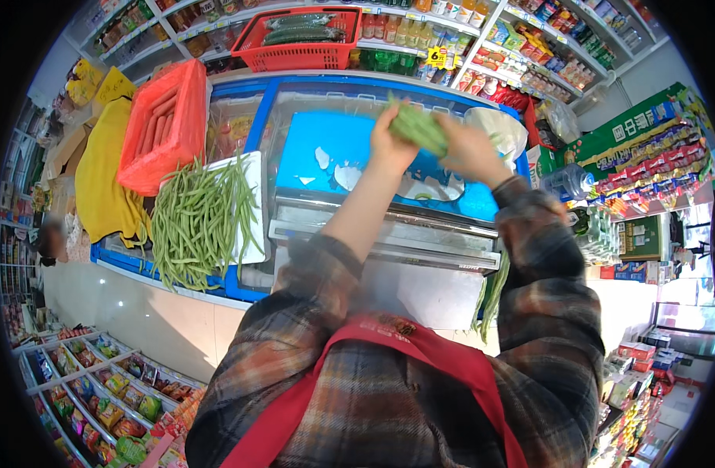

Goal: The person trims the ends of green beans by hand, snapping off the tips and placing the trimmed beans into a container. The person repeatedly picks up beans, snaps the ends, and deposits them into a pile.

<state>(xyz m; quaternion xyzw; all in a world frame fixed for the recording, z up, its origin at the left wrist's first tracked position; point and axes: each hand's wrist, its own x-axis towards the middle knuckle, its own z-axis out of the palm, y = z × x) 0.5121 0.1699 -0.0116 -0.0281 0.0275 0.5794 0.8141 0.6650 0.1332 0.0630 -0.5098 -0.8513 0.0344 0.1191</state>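
Note:
A bundle of green beans [419,130] is held between my two hands above a wrapping machine with a worn blue top [328,140]. My left hand [392,140] grips the bundle's left end. My right hand [471,146], blurred, lies against its right side; how its fingers sit is not plain. To the left, a large heap of green beans [199,222] covers much of a white tray [255,175]. More long beans [492,298] hang beside the machine's right front corner. A white roll [498,128] stands at the machine's back right.
The machine rests on a blue-framed chest freezer [264,111]. A red crate of sausages [185,128] and a yellow cloth [103,169] lie left. A red basket [299,57] of dark green cucumbers stands behind, before drink shelves. A large plastic bottle [568,181] is at the right.

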